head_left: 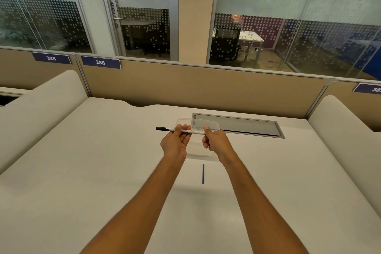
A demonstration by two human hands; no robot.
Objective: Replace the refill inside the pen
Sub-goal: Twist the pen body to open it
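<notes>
At frame centre we pinch the pen point(181, 129) level, left hand point(175, 143) at mid-barrel, right hand point(215, 140) at its end; light, stiff and probably slick, with the refill point(203, 173) lying below.

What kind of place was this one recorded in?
Most likely an open-plan office: a white desk with beige dividers, numbered seat labels such as 386, and glass-walled meeting rooms behind.

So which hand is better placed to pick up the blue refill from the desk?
Probably the right hand. The blue refill lies on the desk below it, beside the right wrist. The left hand holds the pen near its black cap.
</notes>
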